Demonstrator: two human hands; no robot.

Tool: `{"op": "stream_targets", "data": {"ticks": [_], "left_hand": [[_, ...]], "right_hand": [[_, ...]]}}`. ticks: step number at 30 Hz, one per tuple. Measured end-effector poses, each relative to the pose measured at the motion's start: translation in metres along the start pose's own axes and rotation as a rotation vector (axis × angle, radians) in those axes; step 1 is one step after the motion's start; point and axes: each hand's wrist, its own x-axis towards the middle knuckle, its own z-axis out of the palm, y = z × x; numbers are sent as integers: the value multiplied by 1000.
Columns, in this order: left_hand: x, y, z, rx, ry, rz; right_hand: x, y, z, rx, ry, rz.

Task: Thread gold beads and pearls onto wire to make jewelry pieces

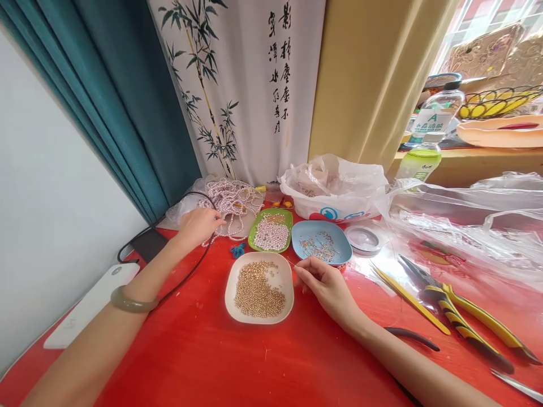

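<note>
My left hand reaches to the back left, fingers pinched together beside a heap of pink pearl strands. What sits between those fingertips, if anything, is too small to make out. Close to the blue tray, my right hand pinches a thin thread by its fingertips. Between the hands stands a cream tray with small gold beads. A green tray behind it bears pink pearls and some gold beads. Small metal pieces lie in the blue tray.
A black cable loops around my left forearm near a white phone. At right lie yellow tweezers, pliers and plastic bags. A clear spool and a bag-lined bowl stand behind.
</note>
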Motion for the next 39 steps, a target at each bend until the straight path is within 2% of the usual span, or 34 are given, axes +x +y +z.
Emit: {"op": "stream_targets", "data": {"ticks": [3,7,10,14,17,20,24,28,33,39], "left_hand": [[3,19,7,-45,-27,68],[8,48,27,-146,-102,194],[13,58,43,-208,-118,172],[18,58,55,-322,-130,117],[17,60,54,-463,-116,71],[6,70,46,-686,-130,54],[-21,92,41,-1035,-301,71],[-39,105,44,-1289,-429,3],[-42,106,49,-1478,-487,-104],[-42,106,52,-1573,-535,-162]], "right_hand": [[-1,-1,0,-6,-4,3],[-1,0,0,-11,-11,0],[0,1,0,-17,-6,-7],[1,1,1,-19,-4,-16],[1,0,1,-17,3,-20],[0,-2,0,-15,18,-24],[-2,-3,-1,-11,63,-25],[-3,-3,0,-21,110,-24],[-3,-6,1,-58,142,-16],[-4,-8,1,-93,154,-9]]}}
